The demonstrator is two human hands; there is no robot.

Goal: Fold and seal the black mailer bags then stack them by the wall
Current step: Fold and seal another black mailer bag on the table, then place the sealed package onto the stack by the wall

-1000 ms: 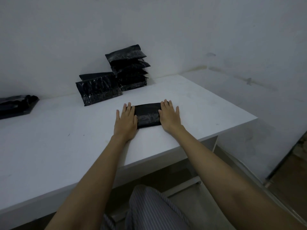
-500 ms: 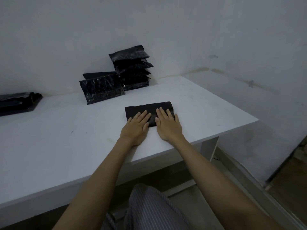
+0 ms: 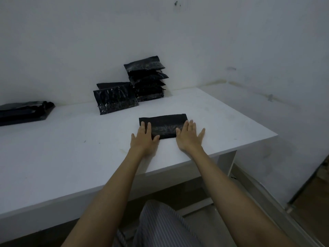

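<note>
On white table (image 3: pixel 53 157), flat hands (image 3: pixel 145 138) covering mailer bag (image 3: pixel 163 124) ends

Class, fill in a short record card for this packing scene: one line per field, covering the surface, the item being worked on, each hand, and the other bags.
Surface: white rectangular table
Item in work: folded black plastic mailer bag, flat near the table's right front
Left hand: fingers straight, pressing the bag's left end
Right hand: fingers straight, pressing the bag's right end
Finished stack: tall pile of black bags against the wall
Leaning bags: two black bags left of the pile
Far left: flat black bags
</note>
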